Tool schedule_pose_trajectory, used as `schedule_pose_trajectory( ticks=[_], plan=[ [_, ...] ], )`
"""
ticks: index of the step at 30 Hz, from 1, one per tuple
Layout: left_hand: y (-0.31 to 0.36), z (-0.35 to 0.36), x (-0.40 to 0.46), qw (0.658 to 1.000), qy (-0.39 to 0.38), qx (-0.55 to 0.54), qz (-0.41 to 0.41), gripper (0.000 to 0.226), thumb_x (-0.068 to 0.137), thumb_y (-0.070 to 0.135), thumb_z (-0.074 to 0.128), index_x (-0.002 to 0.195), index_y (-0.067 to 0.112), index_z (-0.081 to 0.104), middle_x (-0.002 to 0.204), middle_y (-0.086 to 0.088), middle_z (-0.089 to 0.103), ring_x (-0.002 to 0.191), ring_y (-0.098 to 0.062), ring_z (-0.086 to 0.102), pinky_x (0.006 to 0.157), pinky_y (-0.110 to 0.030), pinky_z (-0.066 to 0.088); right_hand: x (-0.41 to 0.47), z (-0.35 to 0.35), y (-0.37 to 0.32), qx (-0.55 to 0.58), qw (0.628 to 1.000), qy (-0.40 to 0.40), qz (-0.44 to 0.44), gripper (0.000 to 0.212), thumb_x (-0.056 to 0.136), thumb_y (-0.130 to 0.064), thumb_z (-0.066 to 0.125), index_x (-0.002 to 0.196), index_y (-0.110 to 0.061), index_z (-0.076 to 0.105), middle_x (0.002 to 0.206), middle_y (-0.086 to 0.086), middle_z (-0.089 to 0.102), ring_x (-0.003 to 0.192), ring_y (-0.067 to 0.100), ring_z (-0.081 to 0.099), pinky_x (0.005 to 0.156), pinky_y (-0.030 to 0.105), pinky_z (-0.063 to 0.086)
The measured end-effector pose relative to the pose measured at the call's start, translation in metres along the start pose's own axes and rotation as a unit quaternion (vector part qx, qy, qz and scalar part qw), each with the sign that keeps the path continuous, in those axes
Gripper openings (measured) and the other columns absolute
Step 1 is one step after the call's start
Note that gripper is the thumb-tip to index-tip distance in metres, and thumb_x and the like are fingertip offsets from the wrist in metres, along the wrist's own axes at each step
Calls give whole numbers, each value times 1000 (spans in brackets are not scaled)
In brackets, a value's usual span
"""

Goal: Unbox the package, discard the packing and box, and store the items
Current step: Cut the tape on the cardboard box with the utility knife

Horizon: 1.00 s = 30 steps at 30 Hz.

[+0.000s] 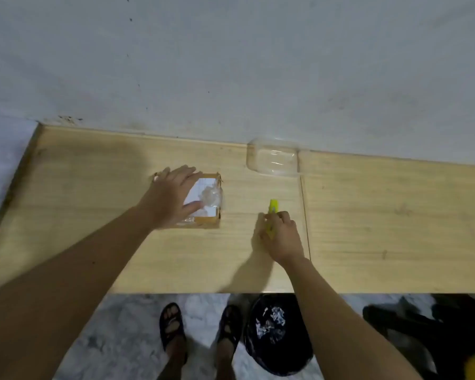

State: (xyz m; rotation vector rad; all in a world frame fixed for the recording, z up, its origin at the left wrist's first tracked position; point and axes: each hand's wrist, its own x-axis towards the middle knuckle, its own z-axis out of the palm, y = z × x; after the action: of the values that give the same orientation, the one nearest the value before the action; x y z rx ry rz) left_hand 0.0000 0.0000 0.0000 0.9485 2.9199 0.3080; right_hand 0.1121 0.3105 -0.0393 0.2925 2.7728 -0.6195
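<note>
A pale wooden table (93, 256) runs along a grey wall (231, 64). Below its near edge, on the marbled floor, stands a black bin (279, 335) holding crumpled scraps, just right of two sandalled feet. A clear plastic tub (272, 160) sits at the table's far edge against the wall. The small cardboard box (206, 200), with a white label and clear tape, lies mid-table; the left hand (169, 196) rests flat on it, fingers spread. To its right, the right hand (281, 234) is curled around a yellow cutter (272, 208).
</note>
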Motion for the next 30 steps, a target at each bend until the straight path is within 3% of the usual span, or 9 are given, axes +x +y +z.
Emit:
schedule_pose_trajectory(
  ticks=[4,8,11,15,19,22,24,28,30],
  plan=[
    [-6,-2,-3,1000,-12,-9,-21,80,91,64,58,148,9,50,151,-14,53,141,-31,50,115,-53,39,0,14,-4,81,996,19,43,53,89,-15,70,140,-20,57,138,10,40,114,37,53,99,43,49],
    [-5,-3,-1,1000,-12,-21,-15,81,91,67,54,148,10,49,149,-12,55,139,-29,52,114,-50,40,5,17,-8,164,981,15,101,73,85,-9,75,149,-20,42,134,6,38,100,24,56,90,35,50],
    [-6,-2,-1,1000,-4,-21,-16,78,92,65,60,147,11,50,148,-11,57,138,-28,53,112,-48,40,5,24,-11,156,981,24,109,56,89,-15,72,141,-15,52,120,8,57,103,29,62,86,39,52],
    [-7,-3,-2,999,8,-31,-7,80,91,66,57,147,9,50,147,-11,58,136,-28,54,112,-47,40,4,21,-21,193,975,25,103,33,95,-11,60,129,-12,61,108,8,68,97,27,65,80,34,48],
    [-8,-4,-4,999,18,-40,-5,82,90,68,52,147,9,51,146,-11,58,134,-28,55,111,-46,40,4,4,-51,409,904,-9,128,30,96,0,53,120,-17,57,94,10,70,65,19,67,71,39,57],
    [-8,-3,-6,998,15,-61,-13,83,91,68,52,148,8,51,147,-10,57,135,-28,53,114,-46,38,4,-9,-76,518,847,-35,110,48,95,11,48,133,-17,53,101,11,63,67,21,60,67,31,53],
    [-7,-2,-6,996,7,-82,-16,84,91,69,51,149,8,48,149,-10,55,139,-27,50,120,-47,34,2,-13,-86,550,830,-46,83,56,98,12,46,142,-21,49,102,8,59,71,21,56,68,29,52],
    [-8,3,-5,995,9,-96,-19,85,91,69,49,150,8,47,150,-9,54,141,-27,49,123,-50,29,-10,-12,-96,531,845,-39,49,59,106,3,43,153,-33,40,93,1,58,65,14,49,63,22,47],
    [-9,6,-6,996,20,-90,-17,84,92,69,49,149,8,48,148,-9,55,140,-27,50,123,-50,30,-15,-7,-96,500,864,-6,53,49,108,-11,48,151,-35,45,80,-8,59,61,10,48,63,25,47]
  ],
)
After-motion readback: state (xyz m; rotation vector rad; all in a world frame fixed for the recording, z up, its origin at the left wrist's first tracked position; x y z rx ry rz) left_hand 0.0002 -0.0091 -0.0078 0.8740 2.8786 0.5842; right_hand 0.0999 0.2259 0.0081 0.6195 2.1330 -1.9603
